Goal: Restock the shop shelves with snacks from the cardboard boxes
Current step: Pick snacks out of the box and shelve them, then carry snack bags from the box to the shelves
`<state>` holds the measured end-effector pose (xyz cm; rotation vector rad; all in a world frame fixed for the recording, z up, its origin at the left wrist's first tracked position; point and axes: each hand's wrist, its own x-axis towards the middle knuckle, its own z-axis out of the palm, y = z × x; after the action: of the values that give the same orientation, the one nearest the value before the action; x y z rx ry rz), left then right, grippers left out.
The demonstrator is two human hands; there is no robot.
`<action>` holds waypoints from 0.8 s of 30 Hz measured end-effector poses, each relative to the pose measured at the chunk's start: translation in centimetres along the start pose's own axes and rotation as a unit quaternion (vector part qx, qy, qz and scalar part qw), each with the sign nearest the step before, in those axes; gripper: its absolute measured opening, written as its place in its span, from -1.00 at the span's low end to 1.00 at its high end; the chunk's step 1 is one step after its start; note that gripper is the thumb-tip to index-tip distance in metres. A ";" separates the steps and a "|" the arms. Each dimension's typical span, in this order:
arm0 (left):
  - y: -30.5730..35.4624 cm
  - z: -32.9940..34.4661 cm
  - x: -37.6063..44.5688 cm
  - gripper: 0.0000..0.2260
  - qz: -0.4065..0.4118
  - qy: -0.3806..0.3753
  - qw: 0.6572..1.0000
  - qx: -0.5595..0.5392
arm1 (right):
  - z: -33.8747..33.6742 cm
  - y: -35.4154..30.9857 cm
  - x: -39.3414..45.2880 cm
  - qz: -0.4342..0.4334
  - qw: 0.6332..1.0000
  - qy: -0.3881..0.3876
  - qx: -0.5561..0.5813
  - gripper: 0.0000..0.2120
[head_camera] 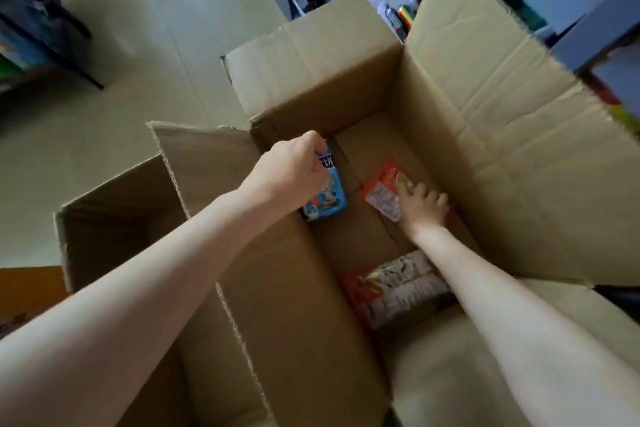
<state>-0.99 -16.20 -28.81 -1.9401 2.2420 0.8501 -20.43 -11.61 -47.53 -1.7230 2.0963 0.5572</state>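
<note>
Our left hand [294,166] pinches a blue snack packet [327,196] inside the open cardboard box [467,121] (nearly empty); our right hand [420,206] grips an orange packet [381,192] on its floor, near a red-and-white pack [398,291].

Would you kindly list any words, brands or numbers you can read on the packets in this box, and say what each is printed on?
None can be read for certain.
Blue packet: large white characters near the top, partly covered by the left hand, blurred.
Orange packet: white label of fine print, too small.
Red-and-white packet: rows of small print, blurred.
</note>
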 end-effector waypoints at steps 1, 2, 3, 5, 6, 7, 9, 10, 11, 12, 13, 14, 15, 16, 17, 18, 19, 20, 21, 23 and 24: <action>0.1 0.1 -0.5 -0.71 0.002 -0.012 1.000 0.003 | -0.9 0.2 -0.5 0.003 0.998 -0.008 0.059 -0.25; 0.2 0.1 -0.9 -0.71 0.003 -0.026 1.000 -0.001 | -2.3 0.5 -1.0 0.010 0.988 -0.020 0.154 -0.26; 0.5 -0.2 -1.3 -0.71 0.002 -0.037 0.999 -0.016 | -4.1 0.8 -1.9 0.003 0.964 -0.022 0.266 -0.32; 1.6 -1.5 -1.7 -0.68 -0.006 -0.050 0.997 -0.051 | -9.1 1.7 -4.7 -0.037 0.887 -0.002 0.460 -0.57; 2.4 -2.7 -2.0 -0.64 -0.016 -0.060 0.995 -0.079 | -11.9 2.1 -6.6 -0.064 0.836 -0.005 0.545 -0.68; 3.3 -4.1 -2.5 -0.58 -0.025 -0.080 0.988 -0.128 | -14.9 2.5 -8.7 -0.092 0.778 -0.020 0.621 -0.72; 5.4 -7.2 -4.1 -0.40 -0.017 -0.172 0.939 -0.297 | -20.6 3.4 -12.9 -0.138 0.666 -0.055 0.731 -0.73; 6.5 -8.9 -5.1 -0.35 0.005 -0.221 0.900 -0.375 | -23.3 4.0 -15.1 -0.156 0.634 -0.062 0.755 -0.75; 7.6 -10.6 -6.1 -0.37 0.035 -0.253 0.867 -0.427 | -25.8 4.5 -17.1 -0.172 0.623 -0.056 0.761 -0.77; 8.6 -12.2 -7.2 -0.40 0.065 -0.267 0.841 -0.466 | -27.9 5.0 -19.2 -0.181 0.628 -0.039 0.755 -0.79; 9.5 -13.6 -8.2 -0.43 0.083 -0.267 0.821 -0.497 | -29.6 5.4 -21.3 -0.182 0.643 -0.013 0.744 -0.80; 10.4 -14.9 -9.2 -0.44 0.094 -0.253 0.808 -0.524 | -31.2 5.8 -23.2 -0.172 0.667 0.027 0.725 -0.81; 11.5 -16.3 -10.2 -0.45 0.100 -0.229 0.800 -0.546 | -32.6 6.1 -25.0 -0.156 0.691 0.071 0.702 -0.83; 12.7 -17.6 -11.3 -0.48 0.112 -0.197 0.796 -0.562 | -34.2 6.6 -27.0 -0.140 0.715 0.116 0.675 -0.85; 14.1 -18.8 -12.3 -0.51 0.136 -0.162 0.794 -0.570 | -35.7 7.1 -28.8 -0.125 0.732 0.154 0.652 -0.88; 15.5 -20.1 -13.4 -0.52 0.167 -0.125 0.797 -0.566 | -37.3 7.5 -30.8 -0.114 0.744 0.181 0.633 -0.91; 17.0 -21.3 -14.5 -0.53 0.210 -0.088 0.804 -0.549 | -38.9 7.8 -32.8 -0.105 0.747 0.207 0.623 -0.94; 18.7 -22.5 -15.7 -0.53 0.258 -0.048 0.814 -0.519 | -40.3 8.2 -34.7 -0.095 0.748 0.240 0.611 -0.91; 20.3 -23.6 -16.6 -0.52 0.309 -0.008 0.821 -0.480 | -41.5 8.8 -36.2 -0.071 0.754 0.290 0.585 -0.85; 23.6 -24.8 -17.9 -0.50 0.405 0.073 0.823 -0.390 | -43.5 10.4 -38.6 -0.009 0.768 0.412 0.489 -0.67; 25.2 -25.1 -18.5 -0.49 0.436 0.113 0.824 -0.344 | -44.3 11.2 -39.3 0.008 0.763 0.459 0.455 -0.63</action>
<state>-12.93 -9.11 8.84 -1.0417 3.3613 1.8023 -25.68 0.20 11.37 -1.4002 2.2387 -1.4002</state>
